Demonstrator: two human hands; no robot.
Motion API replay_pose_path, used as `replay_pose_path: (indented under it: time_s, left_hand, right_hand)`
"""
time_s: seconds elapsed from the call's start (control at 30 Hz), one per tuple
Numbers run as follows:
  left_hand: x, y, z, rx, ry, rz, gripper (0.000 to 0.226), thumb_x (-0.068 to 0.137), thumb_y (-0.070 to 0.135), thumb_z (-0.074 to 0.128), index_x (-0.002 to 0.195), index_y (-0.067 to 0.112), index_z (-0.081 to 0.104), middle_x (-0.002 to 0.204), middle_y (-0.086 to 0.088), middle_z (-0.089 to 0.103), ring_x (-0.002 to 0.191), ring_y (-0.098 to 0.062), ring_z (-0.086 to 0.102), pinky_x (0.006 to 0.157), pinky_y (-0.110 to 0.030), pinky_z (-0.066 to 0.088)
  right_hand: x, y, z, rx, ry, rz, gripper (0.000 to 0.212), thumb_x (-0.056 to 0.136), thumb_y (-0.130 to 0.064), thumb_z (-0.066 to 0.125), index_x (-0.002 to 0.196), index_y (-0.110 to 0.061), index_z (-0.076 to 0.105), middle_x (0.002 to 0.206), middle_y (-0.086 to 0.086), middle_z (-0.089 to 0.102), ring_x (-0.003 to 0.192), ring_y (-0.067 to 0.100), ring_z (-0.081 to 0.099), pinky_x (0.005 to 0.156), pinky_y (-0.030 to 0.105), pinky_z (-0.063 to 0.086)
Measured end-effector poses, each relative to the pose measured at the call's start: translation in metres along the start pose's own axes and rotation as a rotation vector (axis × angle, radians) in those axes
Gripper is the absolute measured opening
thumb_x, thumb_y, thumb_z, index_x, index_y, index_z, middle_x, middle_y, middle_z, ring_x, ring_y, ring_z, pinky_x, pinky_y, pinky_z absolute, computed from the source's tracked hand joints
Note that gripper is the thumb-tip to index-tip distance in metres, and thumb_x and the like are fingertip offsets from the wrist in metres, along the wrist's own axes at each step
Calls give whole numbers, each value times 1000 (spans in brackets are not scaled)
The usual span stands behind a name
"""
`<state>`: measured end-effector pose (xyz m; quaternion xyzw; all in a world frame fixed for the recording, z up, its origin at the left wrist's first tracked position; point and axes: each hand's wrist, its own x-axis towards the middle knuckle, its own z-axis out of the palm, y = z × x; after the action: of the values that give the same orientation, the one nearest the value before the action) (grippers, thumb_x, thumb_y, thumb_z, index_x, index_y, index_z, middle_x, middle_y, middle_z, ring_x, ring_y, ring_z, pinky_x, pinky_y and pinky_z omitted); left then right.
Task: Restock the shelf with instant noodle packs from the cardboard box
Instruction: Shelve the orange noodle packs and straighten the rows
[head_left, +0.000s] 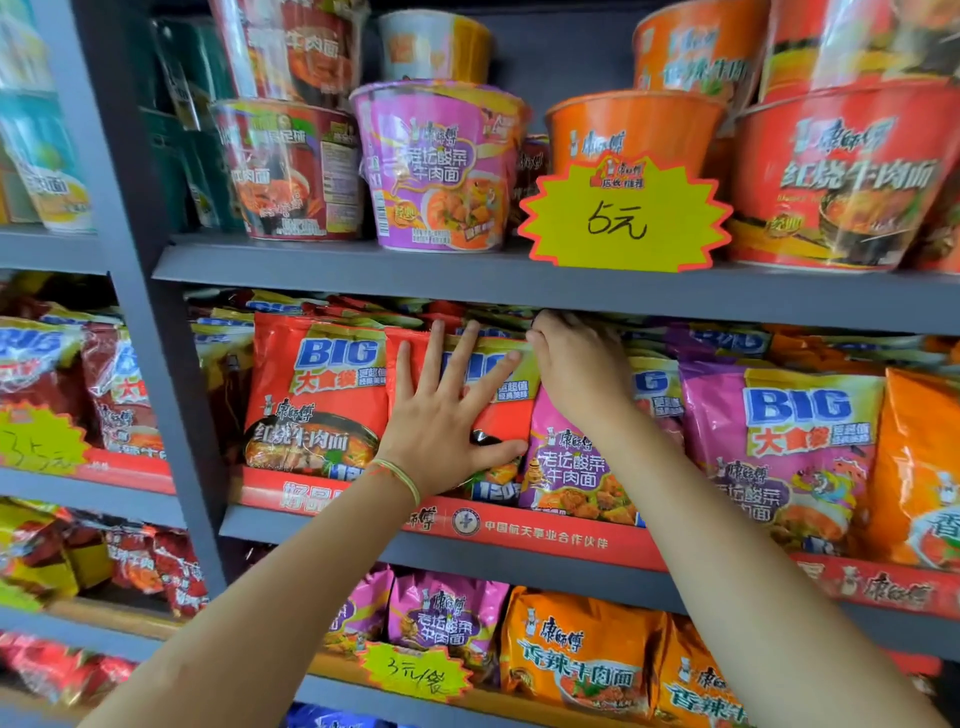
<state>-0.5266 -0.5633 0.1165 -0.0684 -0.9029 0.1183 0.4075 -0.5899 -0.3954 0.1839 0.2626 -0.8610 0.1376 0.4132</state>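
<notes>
On the middle shelf stand rows of upright "BIG" instant noodle packs. My left hand lies flat with spread fingers against the front of a red pack, second in the red row. My right hand reaches over the top of that red pack next to a purple pack, with fingers curled down behind the pack tops; what they hold is hidden. Another red pack stands to the left. The cardboard box is out of view.
Bowl noodles fill the upper shelf behind a yellow "5元" price tag. More purple and orange packs stand to the right. The lower shelf holds purple and orange packs. A grey upright post divides the shelving bays.
</notes>
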Motion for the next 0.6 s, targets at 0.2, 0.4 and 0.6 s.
replay_pose_path:
  time_s: [0.2,0.4,0.6]
  left_hand:
    - [-17,-4,-22,-107,107,-67,67,92,62,50,146,24,44,158,-17,29,147,-38,24,115,-61,22]
    - [-71,-57,-69,-303,368,-350,26,88,27,50,75,13,68,64,-4,60,54,-29,57,47,-39,46]
    - [-140,-157,-93,-259,398,-653,41,88,38,43,58,11,50,53,-6,49,52,-34,51,45,-32,31]
  right_hand:
    - [-15,-22,0,-94,312,0,11,86,-9,65,97,-12,67,94,12,65,89,35,62,72,41,39]
    - [-29,-105,-3,505,101,-170,12,96,-22,52,96,-13,61,75,4,63,68,31,59,54,37,42]
    - [-30,-220,14,696,76,-280,15,93,-23,48,88,-15,60,67,-2,55,63,22,52,56,40,45]
